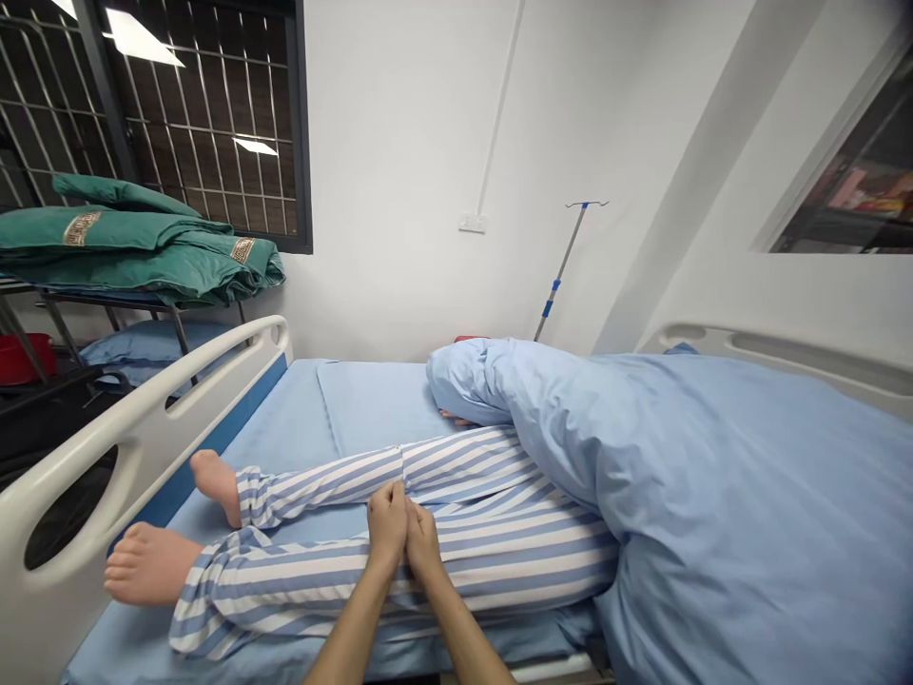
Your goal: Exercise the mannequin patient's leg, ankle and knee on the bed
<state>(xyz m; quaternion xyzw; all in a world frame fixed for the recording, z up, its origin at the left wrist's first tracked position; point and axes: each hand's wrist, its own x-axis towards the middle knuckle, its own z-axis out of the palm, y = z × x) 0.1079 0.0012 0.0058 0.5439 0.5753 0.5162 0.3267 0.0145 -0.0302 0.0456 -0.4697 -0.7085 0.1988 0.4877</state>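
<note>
My left hand [387, 518] and my right hand [422, 538] are both closed, side by side and touching, over the legs of a figure lying on the bed. Fingers are curled in, and what they hold, if anything, is hidden. Under and around them are blue-and-white striped trousers [306, 576], with a vertical crease in the cloth just beyond my left hand. Two bare feet, the near foot [151, 563] and the far foot [216, 483], point left. A light blue quilt [685, 457] covers the upper body; a few fingertips [455, 417] show at its edge.
The bed has a blue sheet [378, 400], a cream footboard [135, 419] at left and a headboard [820, 366] at right. Behind stand an IV pole [563, 271] and a wall socket [472, 223]. Folded green quilts [128, 238] lie on a rack by the barred window.
</note>
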